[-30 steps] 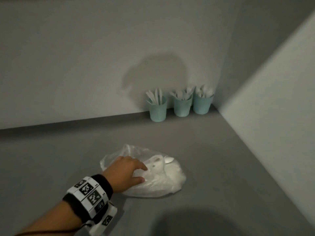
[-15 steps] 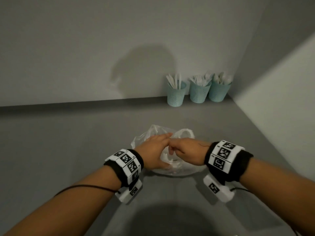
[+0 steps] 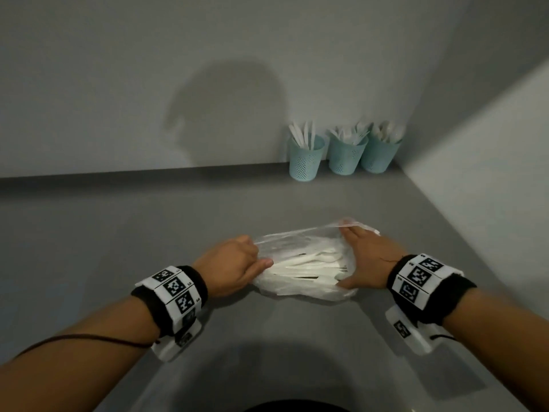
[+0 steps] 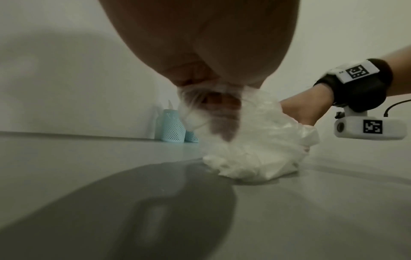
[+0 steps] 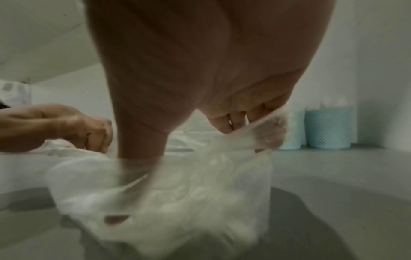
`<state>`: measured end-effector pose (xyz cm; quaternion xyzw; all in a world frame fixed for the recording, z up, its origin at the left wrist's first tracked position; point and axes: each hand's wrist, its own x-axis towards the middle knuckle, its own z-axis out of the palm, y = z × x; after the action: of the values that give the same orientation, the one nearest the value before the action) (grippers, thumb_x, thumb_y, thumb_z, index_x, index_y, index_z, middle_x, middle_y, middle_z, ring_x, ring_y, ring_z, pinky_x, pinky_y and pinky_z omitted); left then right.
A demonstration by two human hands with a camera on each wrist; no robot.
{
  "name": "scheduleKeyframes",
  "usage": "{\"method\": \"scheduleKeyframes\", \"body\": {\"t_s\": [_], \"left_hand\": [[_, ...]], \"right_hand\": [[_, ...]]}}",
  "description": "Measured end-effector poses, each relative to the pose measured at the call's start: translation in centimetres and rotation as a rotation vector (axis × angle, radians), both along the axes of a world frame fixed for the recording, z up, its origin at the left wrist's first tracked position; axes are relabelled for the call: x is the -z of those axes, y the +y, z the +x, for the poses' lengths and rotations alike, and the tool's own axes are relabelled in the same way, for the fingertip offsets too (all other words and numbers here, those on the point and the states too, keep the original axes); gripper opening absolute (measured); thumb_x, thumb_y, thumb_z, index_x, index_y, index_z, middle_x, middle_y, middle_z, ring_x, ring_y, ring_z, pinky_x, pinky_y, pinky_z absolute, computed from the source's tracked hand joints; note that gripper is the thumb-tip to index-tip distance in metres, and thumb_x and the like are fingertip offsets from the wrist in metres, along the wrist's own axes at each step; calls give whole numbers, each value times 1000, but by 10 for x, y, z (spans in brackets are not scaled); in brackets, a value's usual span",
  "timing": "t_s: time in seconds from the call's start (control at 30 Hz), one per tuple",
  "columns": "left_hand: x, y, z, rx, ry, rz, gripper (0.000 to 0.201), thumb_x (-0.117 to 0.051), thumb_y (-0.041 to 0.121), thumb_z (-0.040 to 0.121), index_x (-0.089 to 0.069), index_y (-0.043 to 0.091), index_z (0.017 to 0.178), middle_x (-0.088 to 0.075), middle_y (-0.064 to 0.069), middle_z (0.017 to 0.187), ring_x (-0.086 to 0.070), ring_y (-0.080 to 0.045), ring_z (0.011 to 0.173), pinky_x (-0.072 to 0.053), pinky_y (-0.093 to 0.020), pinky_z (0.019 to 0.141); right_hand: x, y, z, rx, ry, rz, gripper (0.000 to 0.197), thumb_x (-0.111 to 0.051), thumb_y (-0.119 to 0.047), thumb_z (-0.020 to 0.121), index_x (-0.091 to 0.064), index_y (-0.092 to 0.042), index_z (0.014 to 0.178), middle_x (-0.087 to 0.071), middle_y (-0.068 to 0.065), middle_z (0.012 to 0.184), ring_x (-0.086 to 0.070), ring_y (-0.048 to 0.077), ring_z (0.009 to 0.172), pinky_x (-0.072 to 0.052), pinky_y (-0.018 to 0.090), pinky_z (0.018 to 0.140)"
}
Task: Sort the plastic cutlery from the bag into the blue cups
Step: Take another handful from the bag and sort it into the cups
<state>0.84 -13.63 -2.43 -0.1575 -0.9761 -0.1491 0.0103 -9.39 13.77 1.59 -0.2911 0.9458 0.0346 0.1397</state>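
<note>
A clear plastic bag [image 3: 300, 242] lies on the grey counter [image 3: 118, 233], stretched wide at its mouth. White plastic cutlery [image 3: 309, 264] shows inside it. My left hand [image 3: 237, 263] grips the bag's left edge, and my right hand [image 3: 365, 257] grips the right edge. In the left wrist view the bag [image 4: 255, 149] bunches under my fingers. In the right wrist view the film of the bag [image 5: 177, 184] is pulled taut over my fingers. Three blue perforated cups [image 3: 306, 157] [image 3: 347, 153] [image 3: 380, 150] stand in the far right corner, each holding white cutlery.
A wall runs along the back of the counter and another wall [image 3: 490, 173] closes off the right side. The cups sit where the two walls meet. Dark shadows fall on the back wall and on the counter near me.
My right hand came in and joined the left on the bag. Both hands then pulled apart, spreading the bag's mouth and exposing the cutlery.
</note>
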Motion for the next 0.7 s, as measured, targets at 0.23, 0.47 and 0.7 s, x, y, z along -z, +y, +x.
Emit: {"method": "scheduleKeyframes", "body": {"t_s": [0.23, 0.47, 0.7], "left_hand": [[-15, 20, -6, -60, -184, 70, 39, -76, 33, 70, -62, 16, 102, -58, 0, 104, -53, -15, 94, -44, -25, 81], [-23, 76, -33, 37, -272, 83, 66, -71, 44, 79, -50, 15, 134, -54, -3, 131, -54, -18, 115, -43, -28, 98], [-2, 74, -54, -41, -381, -186, 100, -79, 53, 62, -33, 16, 143, -40, -6, 143, -38, -24, 130, -35, -35, 108]], "right_hand": [[18, 0, 14, 19, -22, -40, 134, -73, -66, 53, 3, -16, 151, 2, 0, 161, -16, 20, 147, -30, 39, 116], [20, 3, 20, 14, 6, -112, 132, -75, -61, 55, 1, -12, 151, -3, 5, 160, -15, 21, 146, -22, 35, 119], [16, 3, 7, 42, -74, -179, 128, -76, -60, 52, -8, -14, 150, -12, 1, 159, -20, 18, 145, -28, 34, 116]]}}
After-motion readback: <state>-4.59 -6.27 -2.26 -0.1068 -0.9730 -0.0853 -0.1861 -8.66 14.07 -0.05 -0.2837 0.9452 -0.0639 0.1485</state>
